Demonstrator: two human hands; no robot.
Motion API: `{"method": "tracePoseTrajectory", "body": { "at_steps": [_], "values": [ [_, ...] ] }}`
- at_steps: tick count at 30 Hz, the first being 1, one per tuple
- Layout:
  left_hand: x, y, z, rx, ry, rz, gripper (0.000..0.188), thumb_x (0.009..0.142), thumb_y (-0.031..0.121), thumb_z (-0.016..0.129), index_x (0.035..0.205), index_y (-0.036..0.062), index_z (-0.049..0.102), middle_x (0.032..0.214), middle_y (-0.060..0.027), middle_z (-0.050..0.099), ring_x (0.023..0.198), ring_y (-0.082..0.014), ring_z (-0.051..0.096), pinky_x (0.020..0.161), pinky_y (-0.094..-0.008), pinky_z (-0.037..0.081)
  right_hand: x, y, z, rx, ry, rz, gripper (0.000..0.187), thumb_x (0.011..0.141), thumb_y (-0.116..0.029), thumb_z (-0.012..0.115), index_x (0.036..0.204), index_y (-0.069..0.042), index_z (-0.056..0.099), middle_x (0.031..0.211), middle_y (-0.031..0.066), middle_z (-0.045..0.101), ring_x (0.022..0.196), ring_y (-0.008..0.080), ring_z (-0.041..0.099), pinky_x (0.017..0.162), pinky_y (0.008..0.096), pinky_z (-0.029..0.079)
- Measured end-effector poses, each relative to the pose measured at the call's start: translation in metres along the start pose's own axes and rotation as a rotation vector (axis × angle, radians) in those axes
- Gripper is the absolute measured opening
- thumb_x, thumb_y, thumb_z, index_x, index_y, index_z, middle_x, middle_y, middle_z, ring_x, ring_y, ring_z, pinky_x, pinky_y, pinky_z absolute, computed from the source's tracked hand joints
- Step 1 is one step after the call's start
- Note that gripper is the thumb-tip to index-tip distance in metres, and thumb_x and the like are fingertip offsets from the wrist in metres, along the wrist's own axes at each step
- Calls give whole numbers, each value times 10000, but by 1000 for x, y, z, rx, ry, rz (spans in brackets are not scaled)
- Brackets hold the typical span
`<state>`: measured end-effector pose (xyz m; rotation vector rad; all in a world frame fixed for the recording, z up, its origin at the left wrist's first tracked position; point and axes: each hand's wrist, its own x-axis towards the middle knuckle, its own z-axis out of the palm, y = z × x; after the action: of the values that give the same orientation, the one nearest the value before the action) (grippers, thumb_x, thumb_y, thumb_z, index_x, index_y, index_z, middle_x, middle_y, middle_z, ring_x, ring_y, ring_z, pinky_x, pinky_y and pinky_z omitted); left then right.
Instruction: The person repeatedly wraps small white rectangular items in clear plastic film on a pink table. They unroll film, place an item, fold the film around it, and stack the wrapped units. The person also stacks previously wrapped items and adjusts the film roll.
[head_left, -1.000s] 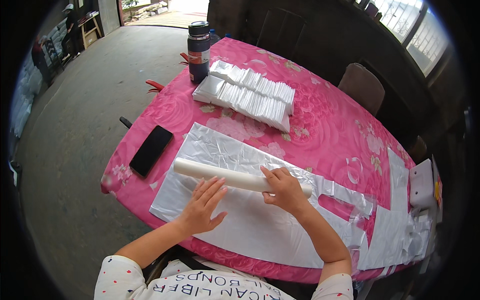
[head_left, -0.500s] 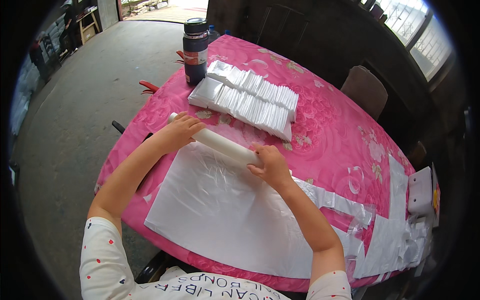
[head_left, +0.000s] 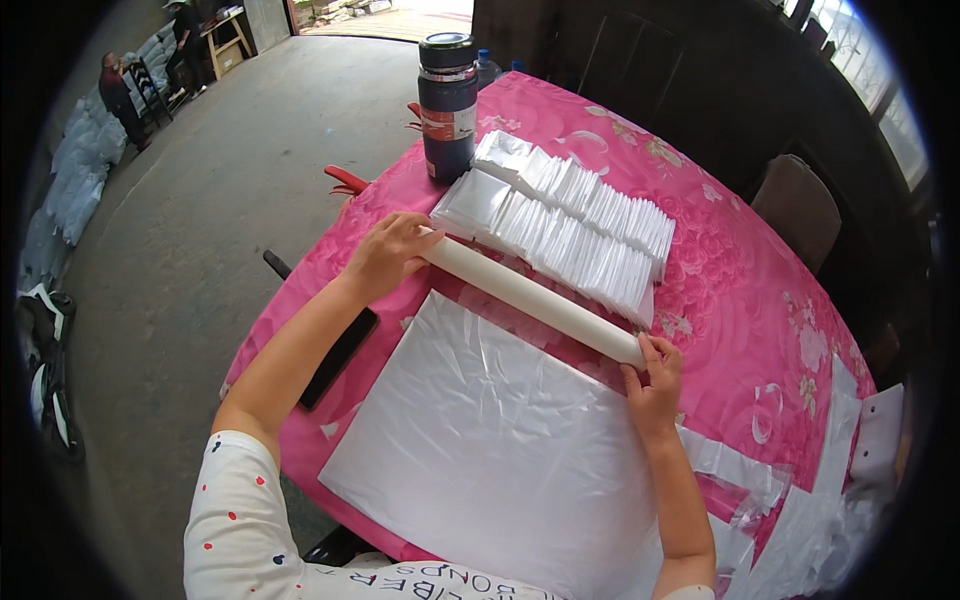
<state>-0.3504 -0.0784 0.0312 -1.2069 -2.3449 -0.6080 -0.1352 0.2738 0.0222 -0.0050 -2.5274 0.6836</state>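
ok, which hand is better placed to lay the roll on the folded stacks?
Probably the left hand: it grips the white roll at the end touching the stacks of folded white bags. The right hand holds the far end, away from them.

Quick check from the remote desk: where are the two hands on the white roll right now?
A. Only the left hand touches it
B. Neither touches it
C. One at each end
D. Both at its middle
C: the left hand grips the far end of the white roll by the stacked white bags, and the right hand holds the near end.
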Motion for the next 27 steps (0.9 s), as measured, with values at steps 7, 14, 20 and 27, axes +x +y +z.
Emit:
{"method": "tracePoseTrajectory", "body": {
  "at_steps": [7, 14, 20, 27],
  "values": [
    [14, -16, 9, -53, 59, -167, 419, 618, -8, 724, 1015, 47, 602, 1027, -93, 566, 981, -283, 546, 852, -357, 472, 9, 5, 8, 84, 98, 64, 442, 706, -35, 707, 1118, -29, 547, 1101, 131, 538, 1029, 294, 522, 893, 355, 425],
    [23, -25, 11, -102, 43, -163, 395, 636, -10, 712, 1011, 30, 596, 1054, -106, 582, 1002, -290, 555, 860, -360, 473, 9, 9, 9, 89, 104, 46, 414, 700, -29, 711, 1082, -27, 549, 1077, 129, 550, 1010, 293, 535, 877, 351, 443],
    [29, -30, 18, -93, 35, -161, 384, 646, -7, 704, 1013, 27, 595, 1053, -114, 587, 1002, -295, 559, 867, -356, 470, 11, 13, 12, 141, 98, 89, 415, 696, -26, 714, 1077, -26, 549, 1063, 127, 551, 993, 285, 541, 860, 350, 453],
    [38, -29, 19, -77, 33, -154, 425, 613, -32, 719, 1017, 17, 595, 1081, -119, 586, 1013, -284, 563, 884, -347, 468, 15, 16, 11, 152, 102, 103, 413, 694, -43, 721, 1069, -28, 549, 1062, 126, 552, 988, 293, 540, 858, 359, 453]
  ]
}}
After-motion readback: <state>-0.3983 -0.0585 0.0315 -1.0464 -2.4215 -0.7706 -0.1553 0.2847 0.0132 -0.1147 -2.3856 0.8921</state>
